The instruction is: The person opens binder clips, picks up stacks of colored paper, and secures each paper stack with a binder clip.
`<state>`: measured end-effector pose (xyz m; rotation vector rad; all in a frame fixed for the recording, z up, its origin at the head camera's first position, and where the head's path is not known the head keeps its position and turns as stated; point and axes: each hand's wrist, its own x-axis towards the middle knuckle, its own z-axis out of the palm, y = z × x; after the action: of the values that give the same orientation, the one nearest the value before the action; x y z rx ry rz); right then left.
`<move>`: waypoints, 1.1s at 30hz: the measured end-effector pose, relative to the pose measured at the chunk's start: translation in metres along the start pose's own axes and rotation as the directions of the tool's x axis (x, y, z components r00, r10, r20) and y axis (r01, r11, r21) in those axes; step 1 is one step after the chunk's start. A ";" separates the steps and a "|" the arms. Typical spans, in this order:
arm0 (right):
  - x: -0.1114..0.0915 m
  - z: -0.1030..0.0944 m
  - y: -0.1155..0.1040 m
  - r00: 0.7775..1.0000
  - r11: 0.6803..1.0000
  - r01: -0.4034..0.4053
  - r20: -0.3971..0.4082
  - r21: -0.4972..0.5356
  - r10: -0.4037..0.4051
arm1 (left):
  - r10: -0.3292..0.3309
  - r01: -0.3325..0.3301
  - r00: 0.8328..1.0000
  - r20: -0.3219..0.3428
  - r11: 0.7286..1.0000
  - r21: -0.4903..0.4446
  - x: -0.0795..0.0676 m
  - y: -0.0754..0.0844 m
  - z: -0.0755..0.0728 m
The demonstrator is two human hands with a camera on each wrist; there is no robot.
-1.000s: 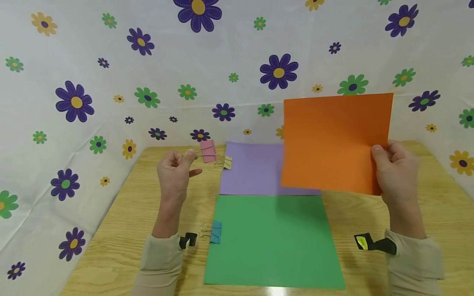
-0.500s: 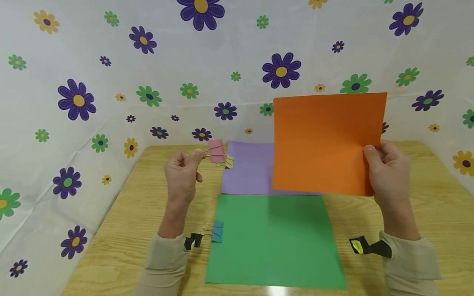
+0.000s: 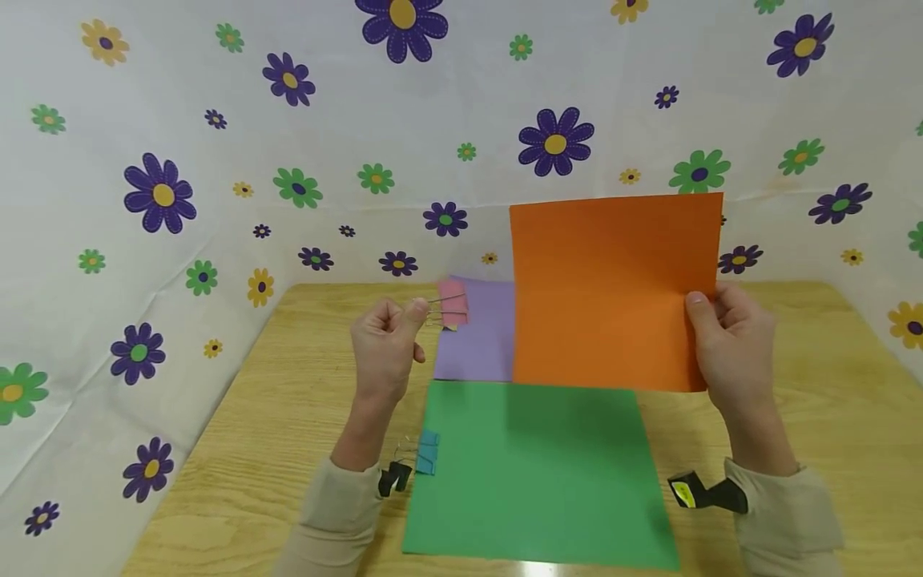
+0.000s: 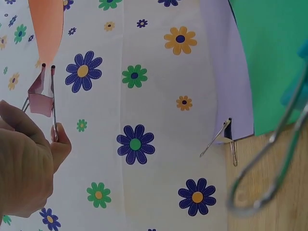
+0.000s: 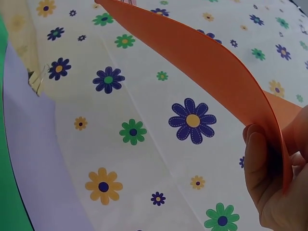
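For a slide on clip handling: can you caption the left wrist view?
Left hand pinches a pink binder clip by its wire handles, near the orange sheet.

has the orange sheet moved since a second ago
Yes. The orange sheet has shifted left, covering more of the purple sheet lying on the table.

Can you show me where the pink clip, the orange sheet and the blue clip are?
pink clip [image 3: 453, 303]: head view, on its pink body, pinched by the left hand [image 3: 385, 353].
orange sheet [image 3: 606, 288]: head view, middle of its face, held by the right hand [image 3: 728, 349].
blue clip [image 3: 428, 451]: head view, on its blue body.
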<state>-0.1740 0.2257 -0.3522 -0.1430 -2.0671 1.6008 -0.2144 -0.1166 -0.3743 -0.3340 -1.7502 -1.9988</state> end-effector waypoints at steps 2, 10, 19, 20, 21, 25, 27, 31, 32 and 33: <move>-0.002 0.002 0.000 1.000 1.000 0.015 0.005 0.002 -0.015 | 0.003 -0.003 1.000 0.011 1.000 -0.004 -0.002 0.000 0.003; -0.004 0.011 -0.004 0.996 0.997 0.080 0.035 0.020 -0.081 | 0.009 -0.010 0.998 0.055 1.000 0.007 -0.006 0.002 0.011; -0.008 0.018 0.000 0.992 0.994 0.093 0.077 0.065 -0.098 | 0.000 -0.001 0.998 0.070 1.000 0.015 -0.010 -0.001 0.014; -0.008 0.018 0.000 0.993 0.994 0.087 0.079 0.066 -0.092 | -0.002 0.001 0.998 0.070 1.000 0.014 -0.011 -0.002 0.014; -0.009 0.019 0.001 0.993 0.994 0.081 0.079 0.068 -0.086 | -0.003 0.002 0.998 0.070 1.000 0.014 -0.011 -0.002 0.014; -0.011 0.019 0.003 0.995 0.996 0.055 0.075 0.072 -0.060 | -0.004 0.002 0.997 0.073 1.000 0.018 -0.012 -0.002 0.015; -0.011 0.019 0.003 0.996 0.996 0.046 0.070 0.077 -0.051 | -0.005 0.004 0.997 0.075 1.000 0.017 -0.011 -0.001 0.015; -0.012 0.021 0.003 0.996 0.995 0.058 0.068 0.087 -0.064 | -0.007 0.006 0.997 0.080 1.000 0.011 -0.011 0.000 0.016; -0.012 0.022 0.003 0.995 0.994 0.062 0.070 0.088 -0.068 | -0.010 0.009 0.997 0.081 1.000 0.009 -0.011 0.000 0.016; -0.012 0.022 0.003 0.995 0.994 0.064 0.073 0.088 -0.070 | -0.012 0.011 0.997 0.082 1.000 0.007 -0.011 0.000 0.016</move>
<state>-0.1743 0.2023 -0.3623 0.0176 -2.0335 1.6734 -0.2070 -0.0990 -0.3767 -0.4103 -1.8122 -2.0129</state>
